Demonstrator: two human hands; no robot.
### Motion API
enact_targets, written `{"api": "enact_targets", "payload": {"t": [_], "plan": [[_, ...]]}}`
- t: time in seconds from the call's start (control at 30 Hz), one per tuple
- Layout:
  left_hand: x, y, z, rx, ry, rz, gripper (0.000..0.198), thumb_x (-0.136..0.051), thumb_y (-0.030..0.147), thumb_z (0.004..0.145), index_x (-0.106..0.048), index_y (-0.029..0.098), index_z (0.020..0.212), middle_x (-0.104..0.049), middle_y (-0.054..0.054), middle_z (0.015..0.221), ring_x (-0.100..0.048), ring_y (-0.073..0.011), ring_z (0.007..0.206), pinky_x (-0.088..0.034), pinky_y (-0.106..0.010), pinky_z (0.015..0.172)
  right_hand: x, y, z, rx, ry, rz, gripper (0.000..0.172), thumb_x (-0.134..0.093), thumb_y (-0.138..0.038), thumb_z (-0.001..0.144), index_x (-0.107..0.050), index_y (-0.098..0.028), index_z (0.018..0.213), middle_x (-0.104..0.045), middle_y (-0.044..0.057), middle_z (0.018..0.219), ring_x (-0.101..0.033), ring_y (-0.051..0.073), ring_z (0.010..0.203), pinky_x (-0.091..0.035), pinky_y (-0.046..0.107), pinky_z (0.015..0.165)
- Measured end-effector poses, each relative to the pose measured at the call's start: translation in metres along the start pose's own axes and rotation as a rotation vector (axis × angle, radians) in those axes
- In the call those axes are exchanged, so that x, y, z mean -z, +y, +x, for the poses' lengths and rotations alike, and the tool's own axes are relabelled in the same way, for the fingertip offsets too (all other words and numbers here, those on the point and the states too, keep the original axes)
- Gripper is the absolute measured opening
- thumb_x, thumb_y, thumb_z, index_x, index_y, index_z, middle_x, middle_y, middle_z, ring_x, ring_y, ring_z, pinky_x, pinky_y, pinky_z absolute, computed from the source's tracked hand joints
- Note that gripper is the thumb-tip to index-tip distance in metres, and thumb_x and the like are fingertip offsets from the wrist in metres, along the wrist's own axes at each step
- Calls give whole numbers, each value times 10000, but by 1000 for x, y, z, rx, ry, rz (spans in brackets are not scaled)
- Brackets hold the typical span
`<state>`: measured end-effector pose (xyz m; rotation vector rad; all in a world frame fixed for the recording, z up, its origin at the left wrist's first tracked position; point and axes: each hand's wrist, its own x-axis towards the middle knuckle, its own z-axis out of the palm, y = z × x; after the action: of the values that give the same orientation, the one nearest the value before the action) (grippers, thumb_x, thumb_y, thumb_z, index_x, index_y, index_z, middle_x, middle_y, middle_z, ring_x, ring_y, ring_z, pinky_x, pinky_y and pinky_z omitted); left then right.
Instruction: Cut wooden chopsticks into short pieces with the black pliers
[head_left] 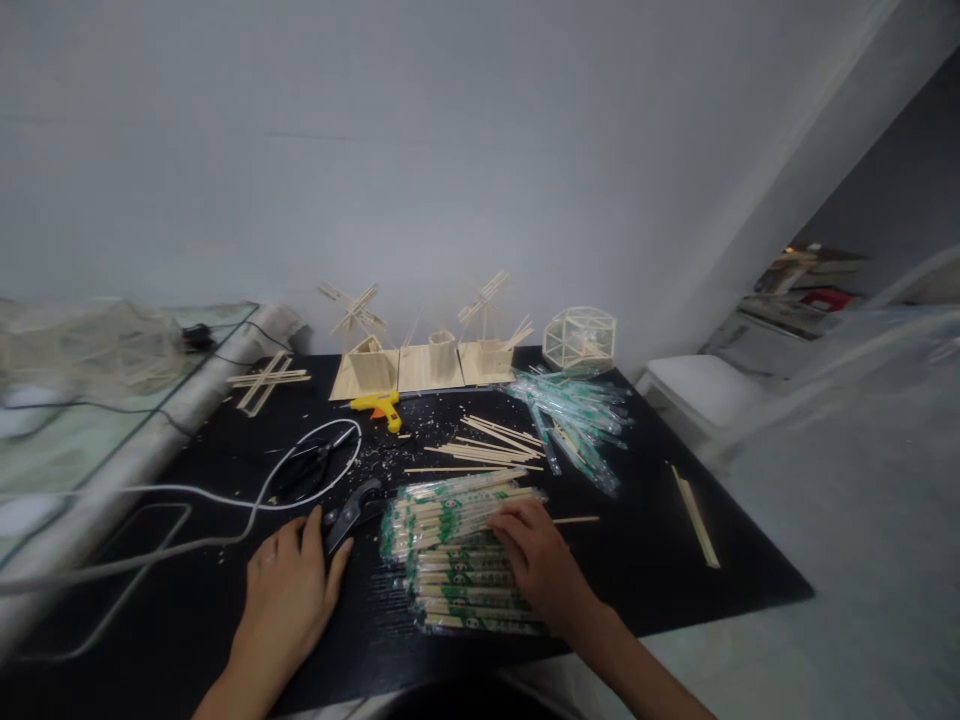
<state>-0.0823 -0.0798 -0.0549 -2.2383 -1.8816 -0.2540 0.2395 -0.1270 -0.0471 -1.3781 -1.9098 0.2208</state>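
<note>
My left hand (289,590) lies palm down on the black table, fingers spread, beside a pair of dark-handled cutters (346,520). Thumb and index finger are on either side of the tool's lower end; whether they touch it I cannot tell. Over on the pile of wrapped chopsticks (465,575), in clear sleeves with green print, is my right hand (541,560). Its fingers are bent and pressed together on the upper packets, and the fingertips are partly hidden. Loose bare chopsticks (491,445) lie just beyond the pile.
A yellow glue gun (381,408) rests near stick-and-board models (431,365) at the back. Emptied wrappers (577,410) are heaped to the right, before a lattice frame (580,338). A white cable (255,505) loops across the left side. Two or so sticks (696,520) lie far right.
</note>
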Motion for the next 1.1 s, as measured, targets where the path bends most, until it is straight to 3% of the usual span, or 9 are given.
{"api": "enact_targets", "payload": {"t": [0.23, 0.37, 0.47, 0.53, 0.6, 0.7, 0.83, 1.0, 1.1], "plan": [[7, 6, 3, 0, -12, -41, 597, -367, 388, 993, -522, -32, 1388, -597, -270, 1276, -566, -385, 1162, -419, -511, 1036, -19, 4, -13, 77, 70, -75, 279, -516, -51, 946, -696, -206, 1091, -665, 102, 1048, -630, 258, 1010, -566, 461, 915], [18, -4, 4, 9, 42, -176, 693, -480, 557, 932, -518, 37, 1389, -562, -259, 1359, -540, -389, 1250, -416, -538, 1070, -21, 10, -15, 83, 72, -75, 276, -519, -76, 953, -696, -218, 1110, -670, 104, 1062, -637, 262, 1011, -571, 468, 902], [38, -33, -6, 54, 20, -299, 511, -430, 534, 962, -626, 129, 1205, -660, -167, 1229, -635, -300, 1129, -481, -427, 1002, -22, 14, -15, 86, 74, -67, 242, -535, -115, 964, -699, -217, 1109, -675, 106, 1053, -645, 265, 999, -574, 472, 890], [54, -62, -17, 148, -118, -305, 437, -359, 493, 991, -659, 200, 870, -721, -68, 868, -689, -228, 799, -523, -353, 804, -23, 15, -14, 91, 80, -64, 240, -540, -134, 966, -705, -224, 1115, -680, 107, 1052, -650, 268, 993, -574, 476, 887], [68, -94, -28, 223, -271, -216, 449, -364, 501, 978, -639, 215, 767, -702, -43, 727, -669, -219, 670, -516, -337, 706, -24, 17, -14, 98, 89, -62, 237, -545, -153, 967, -711, -231, 1118, -682, 108, 1049, -653, 270, 983, -575, 477, 878], [79, -133, -35, 285, -191, 3, 373, -412, 447, 944, -659, 167, 934, -749, -120, 971, -687, -291, 954, -511, -392, 916, -25, 18, -15, 104, 97, -61, 219, -557, -168, 968, -714, -222, 1111, -685, 107, 1031, -649, 270, 975, -574, 470, 870], [74, -154, -31, 406, -171, 144, 575, -399, 469, 940, -538, 27, 1280, -666, -262, 1269, -611, -408, 1200, -475, -517, 1000, -26, 20, -17, 111, 109, -79, 220, -550, -164, 974, -703, -223, 1121, -682, 106, 1038, -646, 271, 988, -566, 473, 877], [66, -157, -30, 443, -197, 132, 613, -407, 529, 931, -470, 92, 1356, -662, -223, 1301, -603, -411, 1233, -464, -549, 1017, -26, 21, -17, 126, 93, -91, 236, -548, -140, 971, -679, -234, 1143, -669, 102, 1041, -647, 262, 970, -570, 459, 854], [66, -156, -37, 437, -158, 130, 538, -427, 538, 900, -555, 108, 1198, -702, -202, 1176, -653, -367, 1113, -496, -470, 978, -25, 20, -16, 136, 92, -98, 237, -544, -133, 972, -670, -234, 1145, -663, 99, 1033, -643, 258, 965, -569, 453, 846]]}}
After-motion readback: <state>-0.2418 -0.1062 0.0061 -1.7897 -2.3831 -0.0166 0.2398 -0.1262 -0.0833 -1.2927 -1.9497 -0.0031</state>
